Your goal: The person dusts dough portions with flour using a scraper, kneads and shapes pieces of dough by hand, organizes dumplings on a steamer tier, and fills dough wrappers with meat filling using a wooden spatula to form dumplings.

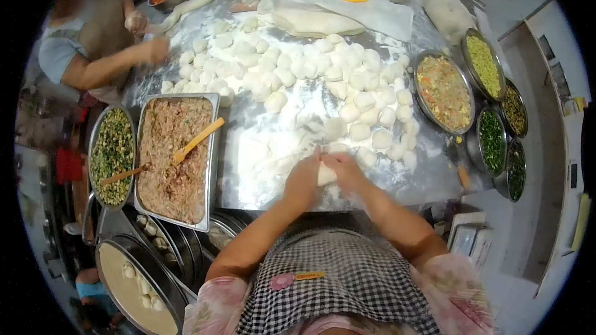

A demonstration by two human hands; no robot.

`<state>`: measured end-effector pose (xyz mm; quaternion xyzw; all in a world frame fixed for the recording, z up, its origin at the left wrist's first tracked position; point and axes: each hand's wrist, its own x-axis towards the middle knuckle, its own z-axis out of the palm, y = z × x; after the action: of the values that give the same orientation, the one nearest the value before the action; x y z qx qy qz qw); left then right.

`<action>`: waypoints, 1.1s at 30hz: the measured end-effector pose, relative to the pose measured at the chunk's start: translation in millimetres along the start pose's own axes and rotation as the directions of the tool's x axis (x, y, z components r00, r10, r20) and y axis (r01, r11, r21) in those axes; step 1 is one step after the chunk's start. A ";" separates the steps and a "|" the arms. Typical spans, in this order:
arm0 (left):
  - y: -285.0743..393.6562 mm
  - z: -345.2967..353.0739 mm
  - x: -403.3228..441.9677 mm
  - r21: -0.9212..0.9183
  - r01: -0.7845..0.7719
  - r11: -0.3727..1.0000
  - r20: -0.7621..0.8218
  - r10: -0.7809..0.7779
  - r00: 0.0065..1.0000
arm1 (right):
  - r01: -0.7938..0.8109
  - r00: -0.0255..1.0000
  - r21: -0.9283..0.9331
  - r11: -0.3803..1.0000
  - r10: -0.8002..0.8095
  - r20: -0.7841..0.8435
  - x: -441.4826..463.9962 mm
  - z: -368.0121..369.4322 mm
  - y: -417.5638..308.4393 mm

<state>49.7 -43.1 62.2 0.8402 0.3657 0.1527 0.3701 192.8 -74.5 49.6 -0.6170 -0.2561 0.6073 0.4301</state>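
Both hands work at the near edge of the metal table [254, 183]. The left hand [302, 177] and right hand [345, 172] are closed, fingers curled inward and thumbs close together, on one pale dough piece [326, 175]. The dough piece is located between the hands, partly covered by them; exact fingertip contact cannot be told.

Near side, left: a round pan [138, 288] carries several small buns [146, 287]. Next to it, further pans are stacked partly beneath the table's level. Above these, a rectangular tray [213, 149] of minced filling [171, 167] stands left of the hands, bounding the work area on that side. A wooden spatula [198, 141] rests in it. A bowl of chopped green and yellow filling [112, 155] adjoins the tray.

Directly beyond the hands, floured dough rounds [360, 131] crowd the surface. At right, a large bowl of mixed filling [443, 92] stands near the rounds; four smaller bowls [484, 65] are grouped beyond its right side.

Far side: a translucent sheet [391, 20] partly covers a long dough slab [316, 23]. A large dough mass [448, 15] lies right of it. At far left, a co-worker [102, 43] handles a dough rope [192, 5].
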 end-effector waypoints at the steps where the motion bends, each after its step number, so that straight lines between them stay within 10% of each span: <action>1: 7.8 -11.9 5.4 -0.109 0.072 0.991 0.030 -0.069 0.997 | 0.109 0.994 -0.201 0.974 -0.104 0.034 -0.2 0.5 -20.6; 3: 4.6 -22.7 17.3 -0.256 0.185 0.949 0.089 -0.168 0.982 | 0.439 0.881 -0.579 0.687 -0.456 0.125 -2.1 6.2 -37.5; 6: -5.1 -38.0 14.1 -0.677 0.358 0.643 0.381 -0.110 0.918 | 0.723 0.335 -0.686 -0.079 -0.828 0.449 -14.6 26.8 -44.9; 7: -15.0 -27.2 8.3 -0.784 0.362 0.504 0.374 -0.082 0.924 | 0.723 0.497 -0.681 0.117 -0.773 0.395 -19.8 35.2 -41.0; 10: -16.2 -28.2 -22.7 -0.474 0.044 0.879 0.141 0.027 0.990 | 0.680 0.617 -0.677 0.282 -0.718 0.321 -9.3 43.9 -19.3; 11: -13.5 -31.0 -26.1 -0.388 0.235 0.891 0.309 -0.114 0.944 | 0.593 0.676 -0.773 0.225 -0.661 0.327 -0.1 44.6 -17.5; 13: 6.1 -43.3 -28.9 -0.333 -0.127 0.934 0.214 0.206 0.955 | 0.402 0.781 -0.913 0.064 -0.544 0.306 30.1 42.2 -28.5; 16: 80.1 -89.1 -30.8 -0.137 -0.254 0.957 0.328 0.286 0.900 | 0.433 0.418 -0.886 -0.168 -0.833 0.362 57.1 18.6 -27.6; 17: 96.5 -98.5 -20.9 -0.058 -0.242 0.969 0.370 0.245 0.896 | 0.528 0.625 -0.821 0.217 -0.754 0.202 53.8 14.1 -37.6; 19: 86.3 -88.9 -11.6 0.082 -0.351 0.933 0.090 0.344 0.935 | 0.289 0.955 -0.381 0.878 -0.294 0.045 21.0 16.0 -51.8; 20: 75.8 -79.7 -6.8 0.166 -0.387 0.907 -0.047 0.399 0.916 | 0.114 0.993 -0.023 0.993 -0.113 0.037 5.5 19.9 -51.8; 22: 34.7 -56.0 -8.3 0.208 -0.288 0.935 0.067 0.280 0.958 | -0.274 0.961 0.638 0.719 0.192 0.196 -28.6 31.1 -37.1; 27: 20.8 -32.9 -10.2 0.080 0.068 0.994 0.282 -0.088 0.955 | -0.194 0.977 0.473 0.859 0.127 0.171 -26.5 6.5 4.0; 29: 16.3 -23.5 -4.0 -0.037 0.096 0.995 0.323 -0.079 0.943 | 0.106 0.994 -0.225 0.969 -0.111 -0.010 -40.3 -0.6 -16.8; 31: 6.7 -15.4 1.7 -0.238 0.043 0.970 0.373 0.051 0.927 | 0.365 0.887 -0.652 0.665 -0.461 0.028 -49.4 -0.7 -19.7; 33: 5.9 -6.0 -1.7 -0.543 0.380 0.749 0.562 -0.012 0.827 | 0.590 0.614 -0.757 0.281 -0.765 0.194 -59.4 10.1 -9.3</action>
<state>48.4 -44.0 70.6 0.6282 0.2666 -0.0101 0.7309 177.1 -117.4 89.9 -0.6246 -0.6774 0.1261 0.3677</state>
